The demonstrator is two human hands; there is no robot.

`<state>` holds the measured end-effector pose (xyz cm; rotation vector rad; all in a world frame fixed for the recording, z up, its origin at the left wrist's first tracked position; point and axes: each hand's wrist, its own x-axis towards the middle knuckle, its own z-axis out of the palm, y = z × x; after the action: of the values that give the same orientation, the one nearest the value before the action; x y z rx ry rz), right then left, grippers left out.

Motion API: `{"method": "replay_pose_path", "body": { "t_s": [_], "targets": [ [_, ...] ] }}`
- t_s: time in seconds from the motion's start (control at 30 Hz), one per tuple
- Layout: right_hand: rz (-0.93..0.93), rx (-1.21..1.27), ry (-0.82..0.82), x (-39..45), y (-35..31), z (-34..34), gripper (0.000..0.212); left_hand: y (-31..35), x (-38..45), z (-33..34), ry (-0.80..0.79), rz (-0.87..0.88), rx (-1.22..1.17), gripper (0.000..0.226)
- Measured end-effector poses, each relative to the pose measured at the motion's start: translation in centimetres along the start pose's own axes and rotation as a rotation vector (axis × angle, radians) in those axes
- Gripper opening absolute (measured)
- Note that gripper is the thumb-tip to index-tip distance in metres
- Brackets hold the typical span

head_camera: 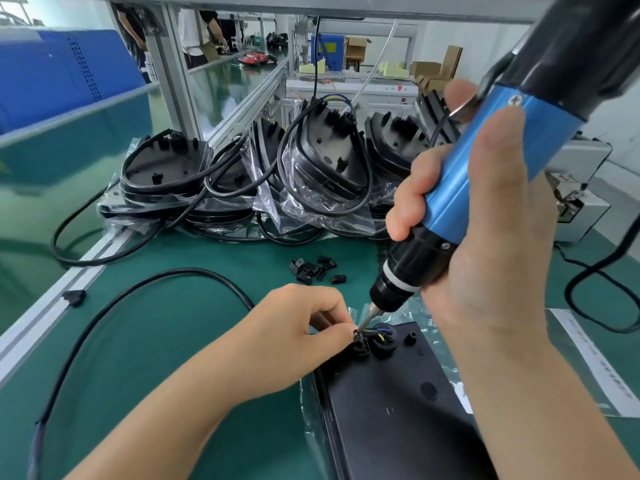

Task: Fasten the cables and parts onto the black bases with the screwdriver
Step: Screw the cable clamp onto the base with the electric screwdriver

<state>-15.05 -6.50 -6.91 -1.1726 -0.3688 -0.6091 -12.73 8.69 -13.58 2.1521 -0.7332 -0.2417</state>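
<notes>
Stacked bases [311,161] crowd the surface [173,341] behind; my right hand [485,237] grips the screwdriver [460,188], left hand [291,341] pinching the cable clip [360,339]

The screwdriver [485,188] is cut off at the top edge, and its bit tip is hidden among small parts. The black base [391,410] is cropped at the bottom edge. Print on the paper strip [595,362] is blurred.

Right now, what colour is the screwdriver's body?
Blue, with black ends, on the screwdriver; head view.
</notes>
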Motion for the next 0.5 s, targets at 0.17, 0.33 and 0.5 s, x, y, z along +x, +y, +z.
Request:
{"method": "replay_pose_path", "body": {
  "t_s": [0.17, 0.33, 0.5],
  "targets": [
    [-0.041, -0.029, -0.041, 0.2, -0.2, -0.2, 0.040, 0.0, -0.2, 0.4, 0.025, -0.037, -0.057, 0.013],
    [-0.030, 0.010, -0.039, 0.4, -0.5, -0.4, 0.041, 0.4, -0.3, 1.1, 0.084, -0.044, -0.080, 0.016],
    [-0.025, 0.022, -0.055, 0.4, -0.6, -0.4, 0.040, 0.5, -0.3, 1.5, 0.114, -0.036, -0.076, 0.014]
  ]
}}
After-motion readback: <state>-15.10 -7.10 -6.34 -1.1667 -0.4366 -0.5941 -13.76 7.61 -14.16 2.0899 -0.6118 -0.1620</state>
